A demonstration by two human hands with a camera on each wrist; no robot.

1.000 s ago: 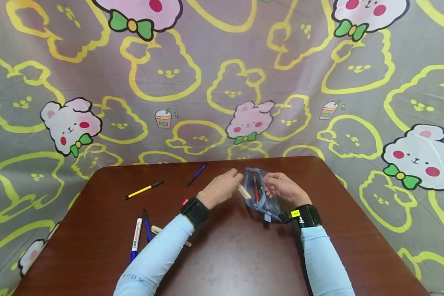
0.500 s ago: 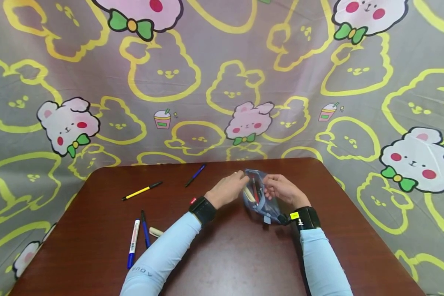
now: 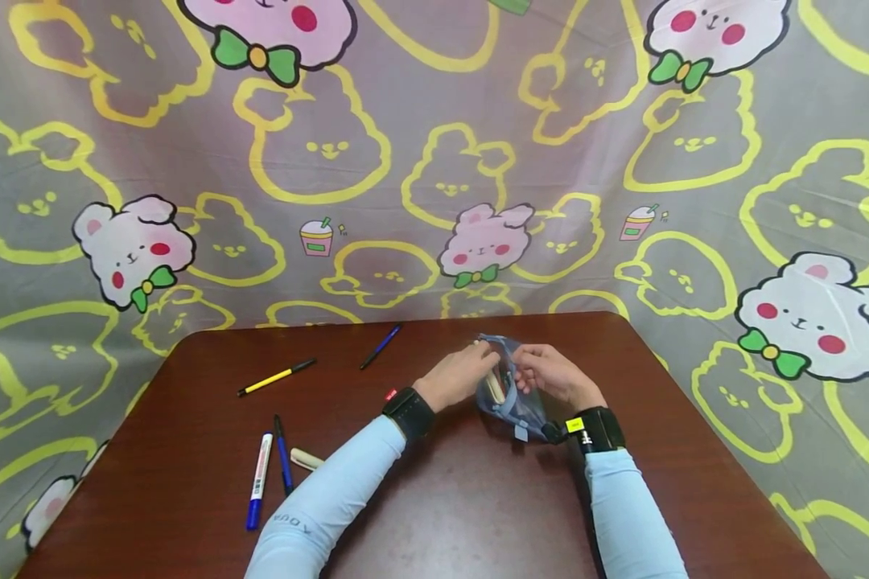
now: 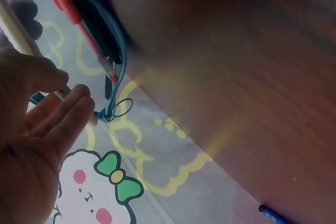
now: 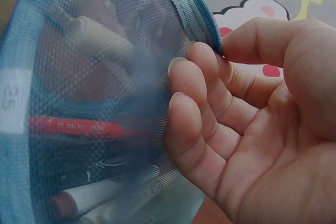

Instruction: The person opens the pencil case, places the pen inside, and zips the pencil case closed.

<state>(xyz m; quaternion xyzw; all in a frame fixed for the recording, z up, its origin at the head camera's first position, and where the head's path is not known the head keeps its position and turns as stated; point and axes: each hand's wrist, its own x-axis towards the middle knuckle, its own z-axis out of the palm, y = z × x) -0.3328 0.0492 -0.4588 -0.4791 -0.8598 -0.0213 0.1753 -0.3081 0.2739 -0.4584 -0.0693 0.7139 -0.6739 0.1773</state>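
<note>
Looks part-done: pouch (image 3: 523, 408) already has red pen (image 4: 86, 32), left fingers (image 4: 63, 116) hold cream pen (image 4: 17, 27) within rim (image 5: 197, 11) pinched by right fingers (image 5: 186, 124), four pens (image 3: 277, 378) and marker (image 3: 258, 481) left on surface (image 3: 434, 515) at its 8–10 o'clock.

A grey cloth (image 3: 434, 92) hangs behind everything from 9 o'clock over 12 to 3, softly creased, printed with yellow animal outlines (image 3: 326, 149), with white-and-pink bears in green bows at 9 (image 3: 133, 245), 11 (image 3: 268, 36), 2 (image 3: 717, 40) and 3 o'clock (image 3: 814, 318), and pink drink cups at 10 (image 3: 317, 238) and between 2 and 3. A reddish-brown table (image 3: 181, 450) with rounded far corners fills the lower middle, widening toward 6 o'clock, where pale light (image 3: 452, 523) glows on its top.
</note>
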